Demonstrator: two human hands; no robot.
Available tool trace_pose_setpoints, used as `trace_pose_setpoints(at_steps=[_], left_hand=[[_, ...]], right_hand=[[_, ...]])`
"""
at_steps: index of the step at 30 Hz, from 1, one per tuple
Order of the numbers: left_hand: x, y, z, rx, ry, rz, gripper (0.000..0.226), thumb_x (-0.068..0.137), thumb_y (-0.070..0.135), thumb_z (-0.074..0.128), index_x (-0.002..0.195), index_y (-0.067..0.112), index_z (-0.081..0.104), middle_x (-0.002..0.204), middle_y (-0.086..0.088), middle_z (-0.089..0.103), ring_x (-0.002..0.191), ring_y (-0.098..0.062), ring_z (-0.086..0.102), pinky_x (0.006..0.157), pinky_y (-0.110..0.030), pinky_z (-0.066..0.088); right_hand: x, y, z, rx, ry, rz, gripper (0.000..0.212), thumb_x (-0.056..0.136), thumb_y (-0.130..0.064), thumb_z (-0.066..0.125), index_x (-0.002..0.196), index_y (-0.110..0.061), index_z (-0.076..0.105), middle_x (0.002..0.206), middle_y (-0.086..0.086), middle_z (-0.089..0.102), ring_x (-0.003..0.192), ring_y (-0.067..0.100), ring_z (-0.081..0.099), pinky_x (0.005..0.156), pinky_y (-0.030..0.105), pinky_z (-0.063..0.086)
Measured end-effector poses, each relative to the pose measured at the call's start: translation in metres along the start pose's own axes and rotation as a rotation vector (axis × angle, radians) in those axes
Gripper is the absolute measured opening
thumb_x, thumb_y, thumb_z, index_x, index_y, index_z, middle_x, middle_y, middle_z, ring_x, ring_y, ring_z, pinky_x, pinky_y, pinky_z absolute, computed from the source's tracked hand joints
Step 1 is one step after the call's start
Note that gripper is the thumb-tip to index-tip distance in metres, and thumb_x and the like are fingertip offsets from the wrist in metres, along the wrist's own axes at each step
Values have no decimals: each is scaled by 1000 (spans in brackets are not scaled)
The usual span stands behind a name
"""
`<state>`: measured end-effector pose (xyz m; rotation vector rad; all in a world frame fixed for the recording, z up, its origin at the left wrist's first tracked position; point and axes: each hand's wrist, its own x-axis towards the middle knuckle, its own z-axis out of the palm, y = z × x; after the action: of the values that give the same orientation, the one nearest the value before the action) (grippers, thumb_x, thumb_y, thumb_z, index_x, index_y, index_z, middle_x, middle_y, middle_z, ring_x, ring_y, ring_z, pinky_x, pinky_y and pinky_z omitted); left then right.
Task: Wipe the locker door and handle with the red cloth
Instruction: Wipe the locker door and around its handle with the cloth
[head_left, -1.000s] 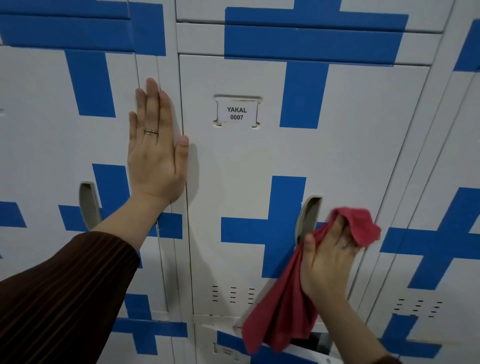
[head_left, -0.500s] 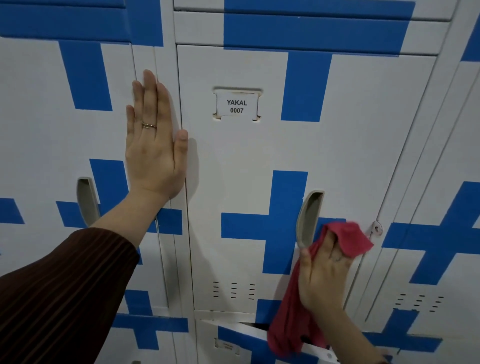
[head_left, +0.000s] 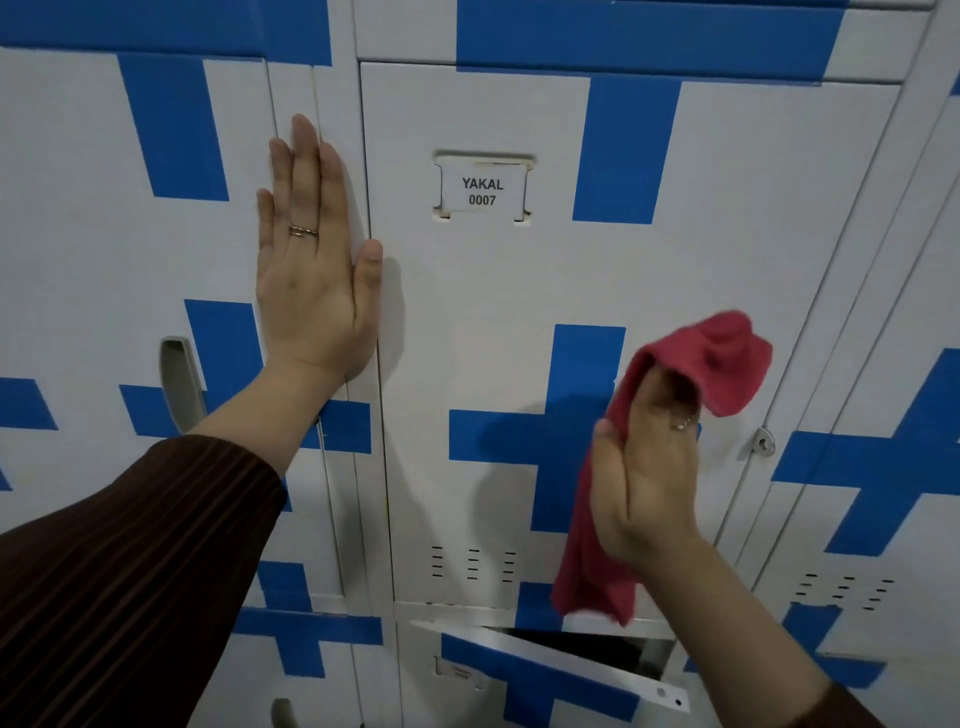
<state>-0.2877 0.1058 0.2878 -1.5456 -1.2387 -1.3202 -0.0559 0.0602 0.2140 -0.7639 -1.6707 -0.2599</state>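
Observation:
The white locker door (head_left: 483, 291) with blue cross stripes carries a label reading YAKAL 0007 (head_left: 483, 191). My right hand (head_left: 649, 478) grips the red cloth (head_left: 727, 364), which drapes over the fingertips and hangs down past the wrist. Hand and cloth lie against the door's right side and cover its handle, so the handle is hidden. My left hand (head_left: 311, 280) presses flat, fingers straight, on the frame just left of the door.
A metal padlock hasp (head_left: 762, 442) sticks out at the door's right edge. The neighbouring left locker shows a recessed handle (head_left: 179, 384). Below, a lower locker door (head_left: 545, 670) stands ajar with a dark gap behind it. More lockers fill both sides.
My right hand has moved up with the red cloth and now covers the handle that showed half a second ago. My left hand has stayed flat in the same place.

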Motion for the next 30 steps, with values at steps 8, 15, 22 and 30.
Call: trace_pose_setpoints(at_steps=[8, 15, 22, 30], left_hand=[[0, 1, -1, -12, -1, 2, 62, 97, 33, 17, 145, -5, 13, 151, -29, 11, 141, -37, 5, 117, -39, 1], [-1, -1, 0, -25, 5, 8, 62, 96, 33, 18, 144, -6, 14, 151, -29, 12, 141, -37, 5, 117, -39, 1], [0, 0, 0, -29, 11, 11, 61, 96, 30, 19, 143, -8, 16, 150, -31, 13, 140, -39, 6, 116, -39, 0], [-1, 0, -1, -34, 13, 7, 61, 96, 32, 19, 143, -7, 16, 150, -31, 13, 140, -39, 6, 116, -38, 1]], right_hand=[[-40, -44, 56, 35, -366, 67, 75, 74, -27, 40, 137, -23, 0, 131, 1, 23, 113, 23, 30, 97, 36, 34], [-115, -9, 111, -353, -695, 88, 84, 63, -50, 74, 133, -23, 37, 127, 2, 55, 119, 26, 49, 99, 48, 24], [-111, 4, 94, -306, -674, -112, 78, 76, -30, 59, 144, -20, 22, 141, 1, 41, 133, 18, 19, 113, 38, 3], [-123, -12, 121, -320, -747, -88, 88, 44, -50, 83, 121, -28, 47, 111, -8, 65, 107, 13, 59, 101, 40, 26]])
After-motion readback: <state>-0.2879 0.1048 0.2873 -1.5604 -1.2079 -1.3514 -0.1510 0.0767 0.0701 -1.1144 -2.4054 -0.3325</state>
